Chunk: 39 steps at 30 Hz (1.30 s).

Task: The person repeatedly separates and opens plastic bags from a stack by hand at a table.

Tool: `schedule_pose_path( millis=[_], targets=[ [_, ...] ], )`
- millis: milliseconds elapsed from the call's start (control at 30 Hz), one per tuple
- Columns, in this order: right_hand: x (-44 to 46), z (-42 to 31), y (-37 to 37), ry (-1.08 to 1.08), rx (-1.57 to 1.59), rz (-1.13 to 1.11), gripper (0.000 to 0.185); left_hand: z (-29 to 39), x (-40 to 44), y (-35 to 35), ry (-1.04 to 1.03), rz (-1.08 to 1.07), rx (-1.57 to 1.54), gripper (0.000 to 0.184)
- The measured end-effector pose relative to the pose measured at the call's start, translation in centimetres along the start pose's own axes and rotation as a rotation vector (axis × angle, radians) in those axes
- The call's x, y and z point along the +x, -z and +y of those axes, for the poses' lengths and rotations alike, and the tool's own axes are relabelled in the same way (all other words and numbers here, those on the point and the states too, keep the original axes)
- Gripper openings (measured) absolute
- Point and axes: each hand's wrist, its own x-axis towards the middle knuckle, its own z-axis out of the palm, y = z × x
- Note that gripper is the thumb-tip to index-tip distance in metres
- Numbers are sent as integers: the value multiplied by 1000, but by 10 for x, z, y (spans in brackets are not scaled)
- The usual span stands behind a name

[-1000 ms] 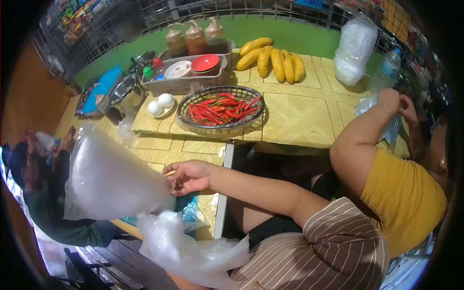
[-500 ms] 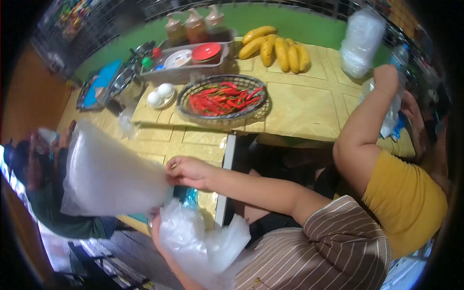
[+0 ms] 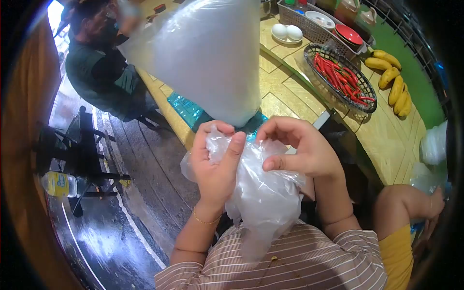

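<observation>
My left hand (image 3: 215, 162) is closed on the upper left part of a crumpled clear plastic bag (image 3: 263, 188), its thumb pressing the film. On the bag's right side, my right hand (image 3: 302, 150) pinches the film with curled fingers. The bag hangs down in front of the striped shirt. Just beyond both hands stands a large, full, whitish plastic bag (image 3: 208, 58), with blue-green plastic packaging (image 3: 186, 111) under and beside its base. What fills the large bag cannot be made out.
The yellow table (image 3: 280, 101) holds a basket of red chilies (image 3: 338, 79), eggs on a dish (image 3: 286, 33), bananas (image 3: 398, 92) and a grey tray (image 3: 309, 26). A seated person (image 3: 106, 72) is at the far left, near a black stool (image 3: 87, 159). A co-worker's arm (image 3: 406, 205) is at right.
The view has turned left and down. My right hand has left the large bag's edge and now grips the crumpled bag together with my left hand, in front of the shirt.
</observation>
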Motion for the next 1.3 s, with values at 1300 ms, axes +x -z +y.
schedule_pose_path(
  millis=[1300],
  targets=[
    [29,-3,-3,284,462,76,15,13,7,24,-50,-391,-113,18]
  ],
)
